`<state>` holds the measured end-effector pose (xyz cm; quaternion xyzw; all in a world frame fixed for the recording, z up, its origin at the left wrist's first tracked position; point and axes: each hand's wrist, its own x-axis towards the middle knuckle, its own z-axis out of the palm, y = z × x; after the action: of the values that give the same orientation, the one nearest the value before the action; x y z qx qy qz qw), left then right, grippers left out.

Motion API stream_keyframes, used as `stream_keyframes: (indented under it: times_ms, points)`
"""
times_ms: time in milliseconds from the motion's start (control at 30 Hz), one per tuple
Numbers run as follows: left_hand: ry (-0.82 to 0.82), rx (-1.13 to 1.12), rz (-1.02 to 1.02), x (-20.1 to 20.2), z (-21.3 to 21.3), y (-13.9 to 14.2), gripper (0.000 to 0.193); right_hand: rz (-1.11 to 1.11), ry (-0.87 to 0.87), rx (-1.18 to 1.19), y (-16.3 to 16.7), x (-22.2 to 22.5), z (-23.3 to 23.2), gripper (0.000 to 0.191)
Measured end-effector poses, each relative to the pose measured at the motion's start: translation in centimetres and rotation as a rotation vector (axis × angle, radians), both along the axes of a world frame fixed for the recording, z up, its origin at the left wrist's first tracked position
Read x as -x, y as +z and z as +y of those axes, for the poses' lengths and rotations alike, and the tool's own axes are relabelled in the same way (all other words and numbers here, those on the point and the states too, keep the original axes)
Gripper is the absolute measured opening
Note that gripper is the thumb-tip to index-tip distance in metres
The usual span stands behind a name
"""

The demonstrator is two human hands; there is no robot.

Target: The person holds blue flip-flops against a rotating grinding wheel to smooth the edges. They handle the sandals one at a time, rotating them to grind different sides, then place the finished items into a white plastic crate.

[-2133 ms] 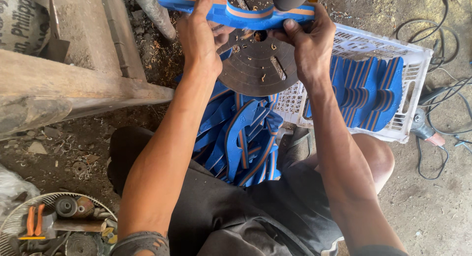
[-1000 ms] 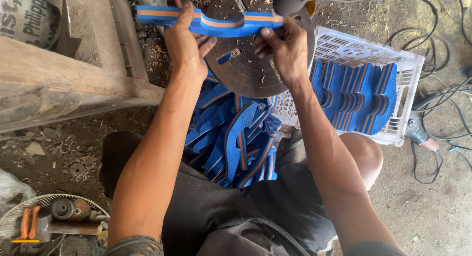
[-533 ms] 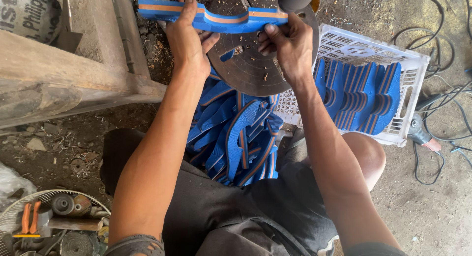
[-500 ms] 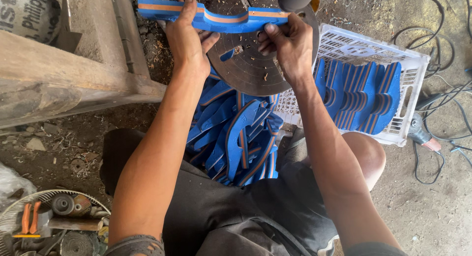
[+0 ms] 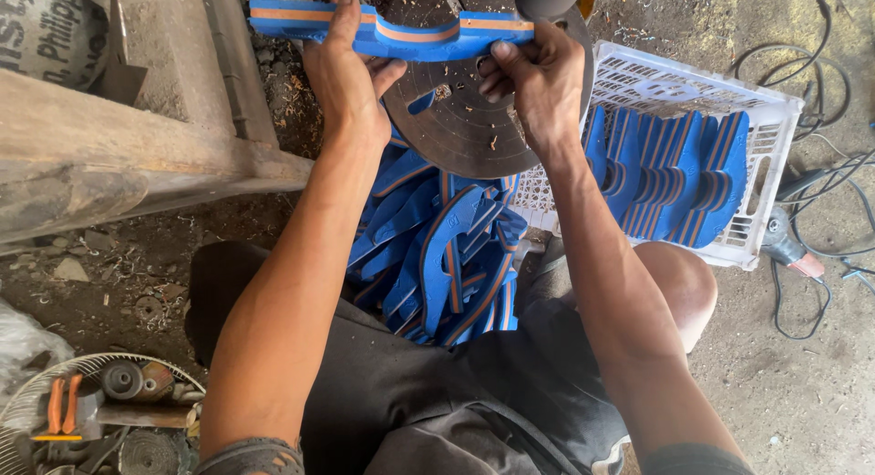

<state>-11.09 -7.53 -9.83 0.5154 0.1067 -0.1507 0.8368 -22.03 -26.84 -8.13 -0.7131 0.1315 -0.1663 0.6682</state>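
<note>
Head view, seated person, both arms extended forward over the lap.

Left hand (image 5: 351, 74): fingers wrapped over the top edge of a blue sandal sole (image 5: 392, 30) with an orange stripe, gripping it left of its middle. Right hand (image 5: 538, 78): fingers and thumb pinch the sole near its right end. Both hands grasp the one piece; neither is free.

Sole position: held edge-on at the far rim of a dark round grinding disc (image 5: 465, 119); whether it touches cannot be told. Long axis runs left to right, across both forearms. The left end overhangs well past the left hand; the right hand sits just beside the other end.

Surroundings: pile of blue soles (image 5: 447, 256) on the lap below the disc; white plastic crate (image 5: 693, 92) at right holding more soles upright; wooden frame (image 5: 137, 156) at left; cables on the dirt floor (image 5: 802, 366).
</note>
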Motion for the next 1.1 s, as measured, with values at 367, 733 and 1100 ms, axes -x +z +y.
stream_keyframes:
  times_ms: [367, 733, 1100]
  points:
    - [0.065, -0.047, -0.046, 0.0, -0.6, 0.4, 0.070, -0.013, -0.018, 0.014, 0.5, -0.1, -0.3, 0.015]
    - [0.071, -0.019, -0.044, -0.2, -0.8, 0.7, 0.063, -0.044, 0.010, 0.019, 0.7, -0.1, -0.7, 0.013]
    - [0.042, -0.033, -0.013, -0.1, -0.6, 0.9, 0.059, -0.046, 0.037, 0.008, 1.1, 0.5, -0.6, 0.012]
